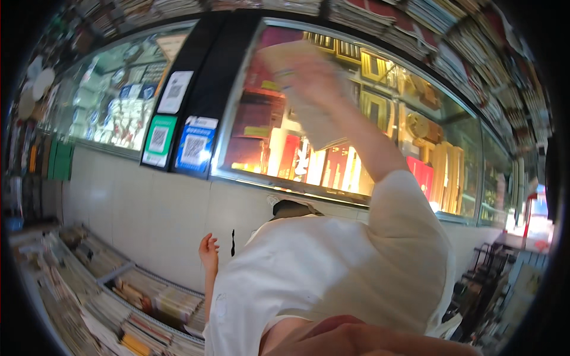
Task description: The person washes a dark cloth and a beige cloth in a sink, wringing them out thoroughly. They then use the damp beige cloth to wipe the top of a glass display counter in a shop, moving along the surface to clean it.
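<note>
My right arm stretches forward over the glass display counter (371,157). Under and around my right hand (317,83) is a pale cloth (285,56), pressed on the glass top, with one part trailing toward the counter's front edge. Motion smears the fingers, but the cloth bunches in the grasp. Through the glass show lit red and gold boxes (335,166). Down at my left side, apart from the counter, hangs my left hand (209,252), its fingers loosely apart and holding nothing.
A black strip between the glass cases carries a white code card (176,92), a green one (158,141) and a blue one (195,145). Another lit case (113,95) stands left. Stacked bundles (475,53) line the far side; filled shelves (148,299) stand lower left.
</note>
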A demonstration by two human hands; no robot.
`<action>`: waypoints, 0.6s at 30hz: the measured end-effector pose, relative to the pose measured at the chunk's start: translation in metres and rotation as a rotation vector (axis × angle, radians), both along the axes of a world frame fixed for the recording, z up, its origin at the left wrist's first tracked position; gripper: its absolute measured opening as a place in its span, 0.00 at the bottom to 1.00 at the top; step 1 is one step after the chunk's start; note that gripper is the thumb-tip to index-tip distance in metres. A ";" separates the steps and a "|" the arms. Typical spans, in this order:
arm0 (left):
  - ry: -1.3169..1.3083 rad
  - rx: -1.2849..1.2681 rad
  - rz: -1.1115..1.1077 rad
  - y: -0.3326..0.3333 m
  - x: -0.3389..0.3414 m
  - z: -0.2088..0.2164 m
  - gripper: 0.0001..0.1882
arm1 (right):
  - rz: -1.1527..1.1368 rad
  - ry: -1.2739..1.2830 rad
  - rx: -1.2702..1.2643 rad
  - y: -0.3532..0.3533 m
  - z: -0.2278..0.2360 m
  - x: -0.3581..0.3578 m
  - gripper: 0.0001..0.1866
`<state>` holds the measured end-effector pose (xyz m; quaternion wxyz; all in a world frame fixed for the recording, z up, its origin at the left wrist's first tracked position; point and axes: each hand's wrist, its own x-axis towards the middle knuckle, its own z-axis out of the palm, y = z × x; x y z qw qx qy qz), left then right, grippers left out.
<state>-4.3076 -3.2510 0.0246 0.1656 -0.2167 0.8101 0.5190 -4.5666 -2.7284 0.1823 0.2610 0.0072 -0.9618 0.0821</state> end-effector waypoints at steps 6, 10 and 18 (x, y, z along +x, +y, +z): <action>-0.099 -0.146 -0.104 -0.047 -0.043 -0.013 0.14 | -1.241 -0.216 -0.192 0.336 0.000 0.289 0.29; -0.075 -0.098 -0.101 -0.037 -0.058 -0.002 0.14 | -1.748 -0.248 -0.036 0.472 -0.001 0.427 0.39; -0.114 -0.157 -0.021 -0.085 -0.021 -0.006 0.14 | -0.671 0.090 0.576 0.312 0.006 -0.012 0.32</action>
